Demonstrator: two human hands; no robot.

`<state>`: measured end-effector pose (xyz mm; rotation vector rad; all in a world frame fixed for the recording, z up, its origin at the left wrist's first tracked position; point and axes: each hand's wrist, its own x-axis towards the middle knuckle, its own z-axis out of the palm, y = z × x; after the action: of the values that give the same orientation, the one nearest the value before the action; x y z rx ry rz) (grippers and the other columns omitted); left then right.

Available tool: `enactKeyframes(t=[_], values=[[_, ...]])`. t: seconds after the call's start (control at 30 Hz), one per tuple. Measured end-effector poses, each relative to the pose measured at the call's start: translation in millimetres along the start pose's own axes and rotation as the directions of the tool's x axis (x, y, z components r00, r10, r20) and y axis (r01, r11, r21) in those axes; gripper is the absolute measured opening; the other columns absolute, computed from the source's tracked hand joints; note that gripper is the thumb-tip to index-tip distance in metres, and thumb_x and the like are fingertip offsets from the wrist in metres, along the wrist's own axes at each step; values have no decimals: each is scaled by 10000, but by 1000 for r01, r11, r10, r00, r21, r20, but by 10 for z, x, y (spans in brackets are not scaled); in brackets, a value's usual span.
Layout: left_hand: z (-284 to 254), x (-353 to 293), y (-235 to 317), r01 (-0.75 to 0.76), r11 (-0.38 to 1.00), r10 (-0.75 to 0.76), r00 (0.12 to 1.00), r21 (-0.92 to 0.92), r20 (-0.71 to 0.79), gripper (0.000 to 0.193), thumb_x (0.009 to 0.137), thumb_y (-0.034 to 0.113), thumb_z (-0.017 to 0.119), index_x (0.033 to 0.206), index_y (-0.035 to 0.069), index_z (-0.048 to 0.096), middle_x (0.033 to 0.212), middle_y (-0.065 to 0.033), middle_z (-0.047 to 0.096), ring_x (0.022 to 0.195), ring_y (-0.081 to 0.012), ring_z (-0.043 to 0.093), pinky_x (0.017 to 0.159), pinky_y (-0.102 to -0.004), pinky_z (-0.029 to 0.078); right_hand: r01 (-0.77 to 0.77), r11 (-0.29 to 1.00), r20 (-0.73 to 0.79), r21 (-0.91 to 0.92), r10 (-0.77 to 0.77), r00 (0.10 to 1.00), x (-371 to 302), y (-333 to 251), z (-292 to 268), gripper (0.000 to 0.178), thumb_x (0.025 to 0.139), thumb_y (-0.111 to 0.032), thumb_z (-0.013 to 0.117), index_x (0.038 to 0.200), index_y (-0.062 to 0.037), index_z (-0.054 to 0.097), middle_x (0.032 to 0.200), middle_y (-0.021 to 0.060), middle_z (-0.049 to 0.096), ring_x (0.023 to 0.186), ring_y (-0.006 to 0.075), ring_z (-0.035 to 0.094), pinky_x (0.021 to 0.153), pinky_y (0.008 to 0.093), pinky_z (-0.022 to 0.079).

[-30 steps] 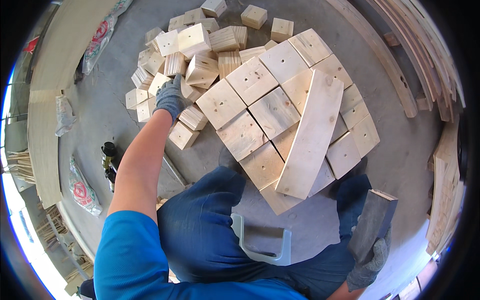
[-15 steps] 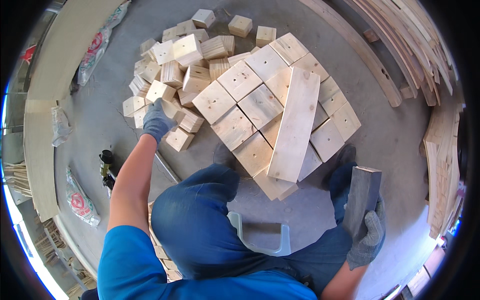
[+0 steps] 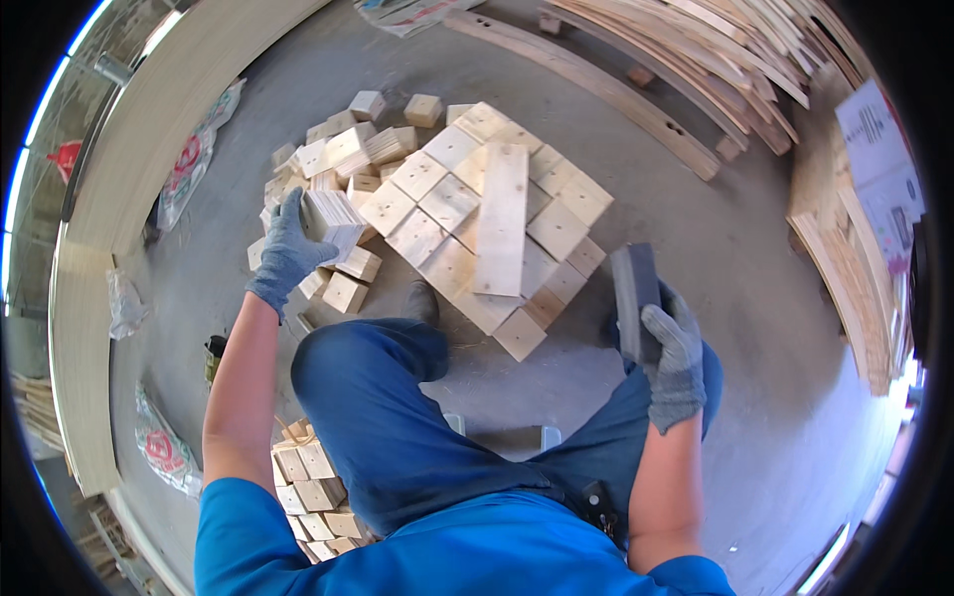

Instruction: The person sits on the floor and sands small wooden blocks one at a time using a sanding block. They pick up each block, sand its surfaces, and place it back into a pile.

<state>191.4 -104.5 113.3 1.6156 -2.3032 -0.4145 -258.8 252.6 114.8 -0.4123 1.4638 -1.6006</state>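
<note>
My left hand (image 3: 288,250), in a grey knit glove, is closed around a pale wooden block (image 3: 336,221) with grooved-looking grain on one side, lifted over a loose heap of similar blocks (image 3: 346,151). In my right hand (image 3: 679,348), also gloved, is a long grey-faced sanding block (image 3: 634,298), upright beside my right knee. Between the hands, square wooden blocks (image 3: 412,238) with small centre holes stand in tight rows on the floor. A flat plank (image 3: 504,221) lies across the top of these rows.
More blocks (image 3: 316,494) are stacked by my left hip. Long planks (image 3: 686,60) and a thick beam (image 3: 596,84) lie at the far right. Stacked boards (image 3: 840,248) stand at the right. Plastic bags (image 3: 164,447) lie along the left. A pale plastic stool (image 3: 550,437) shows between my legs.
My left hand has picked a block off the heap and raised it. My right hand has moved up and inward with the sanding block. The view has shifted.
</note>
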Motion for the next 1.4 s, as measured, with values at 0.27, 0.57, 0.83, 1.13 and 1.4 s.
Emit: enactKeyframes(t=[0.27, 0.57, 0.83, 1.13, 1.4], values=[[390, -167, 1470, -183, 908, 199, 980, -377, 5, 1028, 609, 179, 992, 1514, 13, 532, 1383, -125, 648, 1286, -245, 630, 1122, -384, 522, -20, 993, 20, 117, 18, 1000, -123, 35, -168, 644, 930, -127, 783, 1501, 82, 569, 1378, 143, 686, 1228, 227, 658, 1079, 329, 513], [1674, -565, 1876, 1, 594, 161, 980, -805, 120, 1118, 591, 240, 1055, 1515, -9, 478, 1406, -161, 622, 1312, -269, 624, 1156, -407, 511, -29, 997, 12, 78, 28, 1000, -171, -56, -205, 637, 945, -157, 779, 1505, 68, 574, 1376, 137, 690, 1242, 225, 651, 1105, 328, 493], [1742, -548, 1767, 28, 559, 141, 982, -829, 128, 1114, 589, 141, 1036, 1526, -1, 449, 1447, -153, 608, 1371, -270, 591, 1219, -400, 450, -27, 998, 36, 53, 25, 999, -139, -80, -102, 633, 941, -126, 758, 1512, 66, 565, 1382, 139, 682, 1246, 229, 646, 1116, 324, 482], [1903, -764, 1618, 106, 595, 144, 961, -797, 235, 1281, 541, 90, 1020, 1616, 29, 327, 1543, -144, 548, 1465, -280, 520, 1256, -407, 416, -25, 1000, 48, 0, 25, 999, -112, -31, 44, 641, 932, -108, 768, 1511, 74, 561, 1378, 139, 681, 1236, 220, 647, 1108, 322, 491], [1946, -779, 1607, 30, 634, 165, 971, -773, 172, 1231, 544, 265, 1080, 1540, 25, 398, 1419, -138, 586, 1342, -272, 569, 1192, -391, 460, -25, 996, 42, -80, 29, 999, -47, 90, 87, 630, 937, -51, 769, 1515, 80, 555, 1361, 127, 691, 1187, 194, 668, 1059, 306, 525]])
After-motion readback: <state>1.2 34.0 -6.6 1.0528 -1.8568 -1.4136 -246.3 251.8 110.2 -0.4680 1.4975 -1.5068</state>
